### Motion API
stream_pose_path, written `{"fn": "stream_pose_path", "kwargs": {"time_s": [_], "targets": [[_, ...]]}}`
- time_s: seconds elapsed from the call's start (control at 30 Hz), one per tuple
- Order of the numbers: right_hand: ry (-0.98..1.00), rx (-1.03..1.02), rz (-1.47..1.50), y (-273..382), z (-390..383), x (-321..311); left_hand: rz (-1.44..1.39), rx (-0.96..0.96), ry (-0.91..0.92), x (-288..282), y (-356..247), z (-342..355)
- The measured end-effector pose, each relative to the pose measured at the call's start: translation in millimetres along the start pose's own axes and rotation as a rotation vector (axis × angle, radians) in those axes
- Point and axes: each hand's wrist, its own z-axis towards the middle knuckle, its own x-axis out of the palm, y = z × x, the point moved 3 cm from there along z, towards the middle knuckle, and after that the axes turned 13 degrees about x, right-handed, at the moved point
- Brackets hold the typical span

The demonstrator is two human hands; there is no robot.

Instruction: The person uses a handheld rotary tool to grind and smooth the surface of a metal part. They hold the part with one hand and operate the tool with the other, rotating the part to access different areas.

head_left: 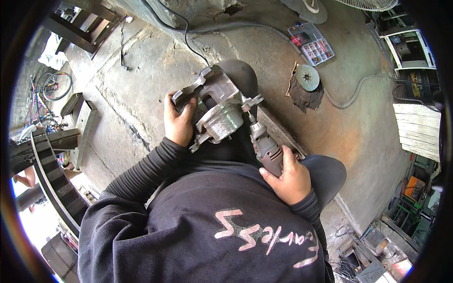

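Grey metal casting (221,118): covering part of the left knee (243,73), its underside facing away unseen.
Rotary tool (266,148): pointing its bit (251,116) at the casting's right lug (252,102), tip contact being hard to make out.
Right grip (291,177): wrapping the tool, partly hiding underneath.
Left grip (179,121): pinching the casting's left end, partly hiding behind.

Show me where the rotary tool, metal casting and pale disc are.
Rotary tool (267,149), head view: on its grey body.
Metal casting (220,120), head view: on its rounded housing.
Pale disc (308,84), head view: just below its center.
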Motion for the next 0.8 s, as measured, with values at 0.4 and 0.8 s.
{"fn": "stream_pose_path", "kwargs": {"time_s": [0.4,0.8], "targets": [[0.043,0.007,0.035,0.6,5.2,-10.6,0.052,0.085,0.011,-2.1,-2.0,-1.9],[0.064,-0.004,0.056,2.8,9.2,-3.5,0.022,0.104,0.017,1.4,-8.9,-3.1]]}}
